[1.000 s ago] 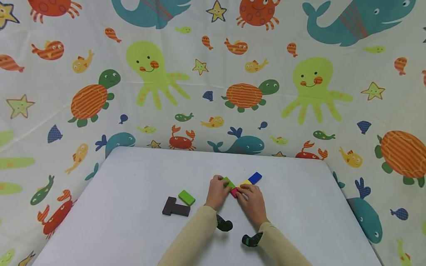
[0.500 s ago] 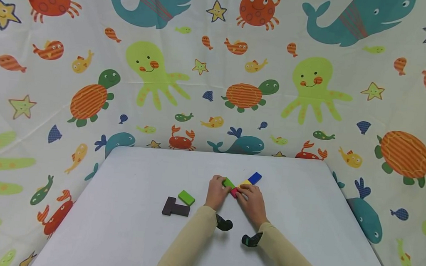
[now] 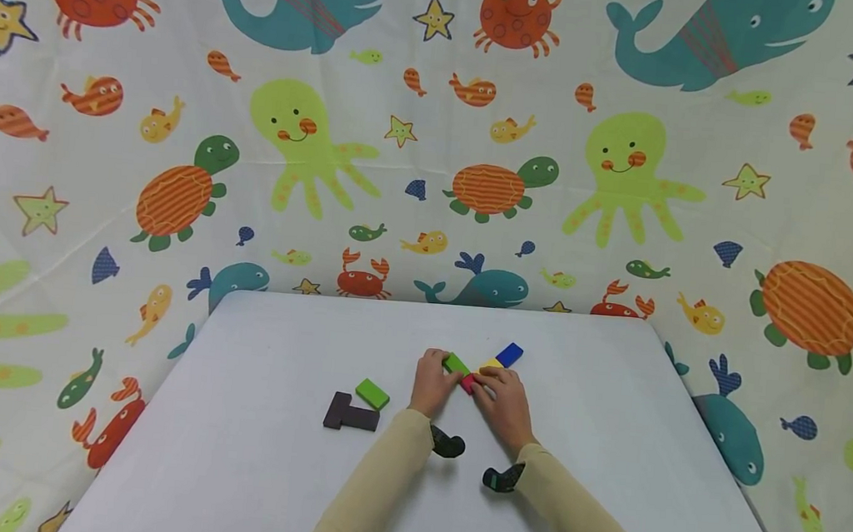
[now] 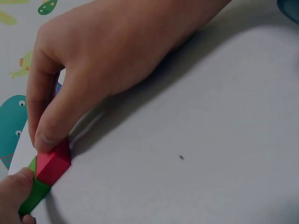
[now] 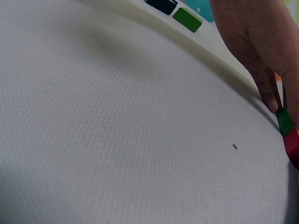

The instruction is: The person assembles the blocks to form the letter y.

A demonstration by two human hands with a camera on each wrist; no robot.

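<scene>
My left hand point(image 3: 434, 385) pinches a green block point(image 3: 456, 364) between thumb and fingers. The green block's lower end meets a red block point(image 4: 55, 167), and in the left wrist view their edges stand side by side. My right hand point(image 3: 507, 408) pinches the red block, its thumb low against the near face. A yellow block point(image 3: 492, 363), partly hidden by the right fingers, slants away up and to the right. Beyond it, end to end, lies a blue block point(image 3: 510, 355). Together the pieces form a V shape opening toward the back of the table.
To the left lie a loose green block point(image 3: 373, 394) and two dark brown blocks point(image 3: 340, 410) set in a sideways T. All rest on a white table point(image 3: 245, 469). A cloth printed with sea animals point(image 3: 419, 173) hangs behind. Both wrists carry small black cameras point(image 3: 503, 478).
</scene>
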